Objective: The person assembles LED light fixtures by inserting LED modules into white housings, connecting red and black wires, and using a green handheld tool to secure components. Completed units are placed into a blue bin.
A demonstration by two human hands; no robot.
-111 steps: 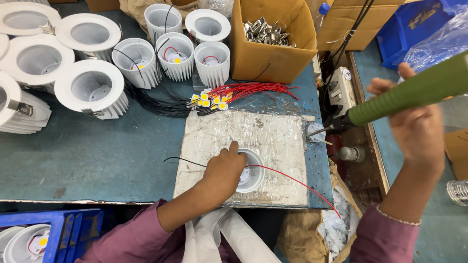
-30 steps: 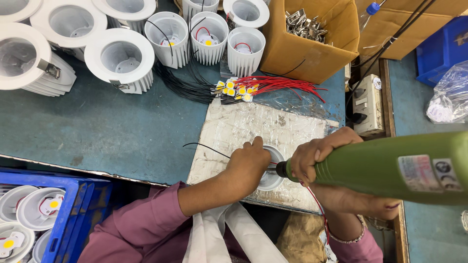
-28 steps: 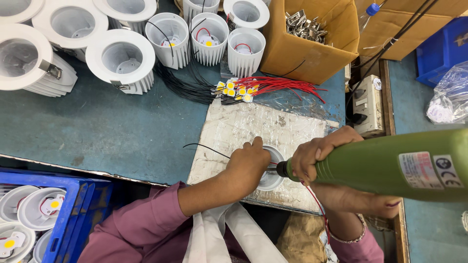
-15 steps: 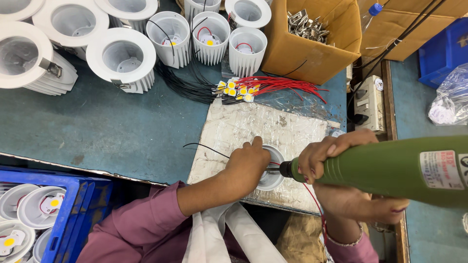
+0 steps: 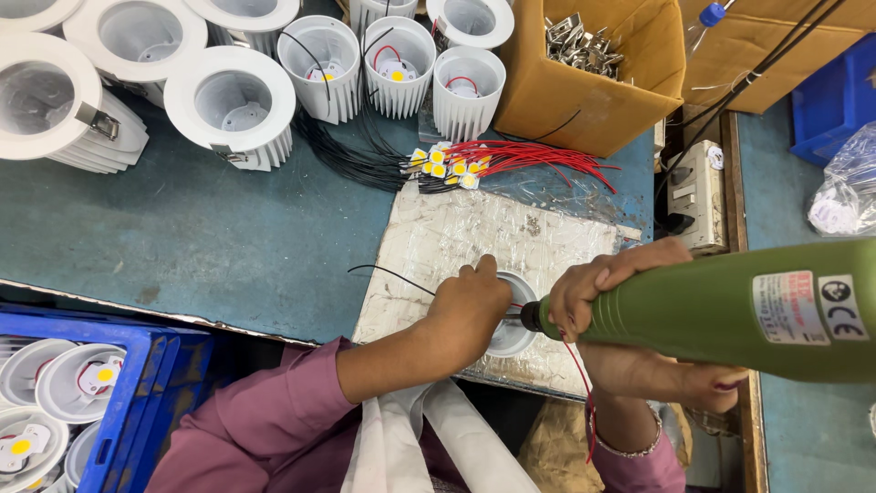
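Note:
My left hand [image 5: 470,310] is closed over a small white round lamp housing [image 5: 514,336] that sits in a hole in a plastic-wrapped board [image 5: 474,237]. A black wire [image 5: 388,274] and a red wire [image 5: 577,374] run out from the housing. My right hand [image 5: 602,283] grips a big green electric screwdriver [image 5: 730,310], with its tip pressed into the housing right beside my left fingers. The housing is mostly hidden under my left hand.
White finned lamp housings [image 5: 228,105] stand at the back left. A bundle of small yellow chips with red and black wires [image 5: 456,164] lies behind the board. A cardboard box of metal clips [image 5: 593,78] sits at the back right. A blue crate [image 5: 100,402] holds finished lamps.
Earlier my right hand held the screwdriver up and away to the right. It has since come down onto the housing. Over the last second both hands have stayed nearly still.

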